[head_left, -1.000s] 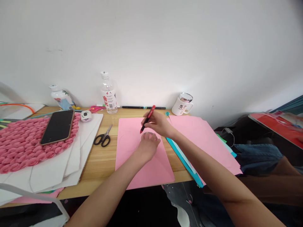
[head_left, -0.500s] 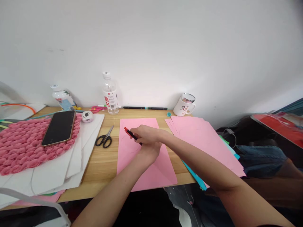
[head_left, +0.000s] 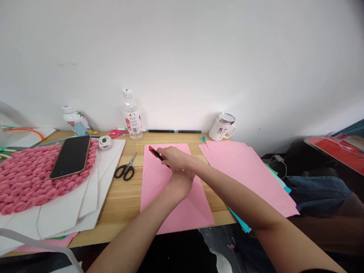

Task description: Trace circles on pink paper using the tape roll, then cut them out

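Note:
A sheet of pink paper lies in front of me with faint curved lines drawn on its left part. My right hand is closed round a black pen with a red end that points up and to the left. The pen's other end is hidden by my hands. Just below, my left hand rests over the paper, its forearm crossing under my right one. Its fingers are hidden behind my right hand and wrist. Black-handled scissors lie on the wooden table left of the sheet.
A phone sits on a mat of pink paper rosettes at left. Along the wall stand a water bottle, a black pen and a white mug. More pink sheets are stacked at right.
My right hand has shifted slightly up, with the pen still in it and tilted much the same way. The left hand has hardly moved. The whole view has tipped a little.

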`<control>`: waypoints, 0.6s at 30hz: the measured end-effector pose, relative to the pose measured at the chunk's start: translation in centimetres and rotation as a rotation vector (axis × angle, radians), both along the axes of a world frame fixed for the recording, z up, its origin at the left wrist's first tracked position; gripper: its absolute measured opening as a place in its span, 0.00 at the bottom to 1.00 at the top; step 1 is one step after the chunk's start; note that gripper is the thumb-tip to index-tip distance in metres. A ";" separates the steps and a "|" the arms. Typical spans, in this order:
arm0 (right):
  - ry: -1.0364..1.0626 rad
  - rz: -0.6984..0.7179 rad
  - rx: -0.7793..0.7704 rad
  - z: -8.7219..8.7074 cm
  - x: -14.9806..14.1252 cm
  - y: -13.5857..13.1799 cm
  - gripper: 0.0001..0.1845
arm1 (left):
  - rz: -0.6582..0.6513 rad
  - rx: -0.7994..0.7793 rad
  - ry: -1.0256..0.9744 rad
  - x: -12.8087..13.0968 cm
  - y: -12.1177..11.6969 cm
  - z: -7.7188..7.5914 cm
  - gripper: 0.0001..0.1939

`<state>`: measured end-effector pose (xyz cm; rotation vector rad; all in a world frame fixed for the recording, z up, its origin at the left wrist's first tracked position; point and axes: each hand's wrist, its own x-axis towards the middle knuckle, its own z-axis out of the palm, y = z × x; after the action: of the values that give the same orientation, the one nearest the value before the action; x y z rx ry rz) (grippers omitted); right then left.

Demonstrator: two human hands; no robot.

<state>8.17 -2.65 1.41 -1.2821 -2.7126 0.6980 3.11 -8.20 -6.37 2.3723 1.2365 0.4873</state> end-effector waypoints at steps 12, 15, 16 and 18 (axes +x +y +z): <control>0.200 -0.464 0.122 -2.9 4.6 2.2 0.10 | -0.113 0.144 0.491 -0.3 -1.4 3.7 0.24; 0.237 -0.557 0.129 -3.7 6.0 2.1 0.11 | -0.137 0.150 0.484 -0.6 -1.3 3.6 0.22; 0.264 -0.590 0.126 -3.9 6.5 2.0 0.11 | -0.139 0.153 0.486 -0.7 -1.3 3.6 0.21; 0.355 -0.670 0.125 -4.2 7.4 1.5 0.11 | -0.139 0.173 0.471 -0.9 -1.4 3.5 0.20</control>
<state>15.56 -1.17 -2.82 -1.6951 -1.8461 0.5859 2.20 -9.63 -2.87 2.8019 1.2424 -0.0174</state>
